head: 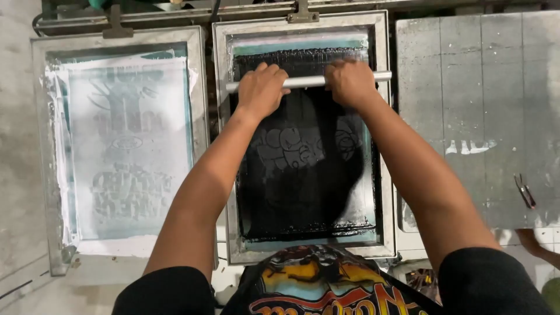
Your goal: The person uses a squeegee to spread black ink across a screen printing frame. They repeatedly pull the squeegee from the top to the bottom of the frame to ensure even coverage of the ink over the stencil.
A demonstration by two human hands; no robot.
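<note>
Left hand (261,90) and right hand (349,81) are both gripping the squeegee handle (308,81), arms extended, at the far end of the black-inked screen frame (303,140); white-inked screen (119,146) is sitting just left.

**Grey Printing Bench Carried Two Screens**

A worn, paint-stained grey workbench (17,175) bore two metal-framed mesh printing screens side by side: a left one smeared with white ink (119,146) and a middle one coated in black ink (303,169). A grey panelled board (484,105) lay to their right, with small dark snips (525,191) resting on it.
</note>
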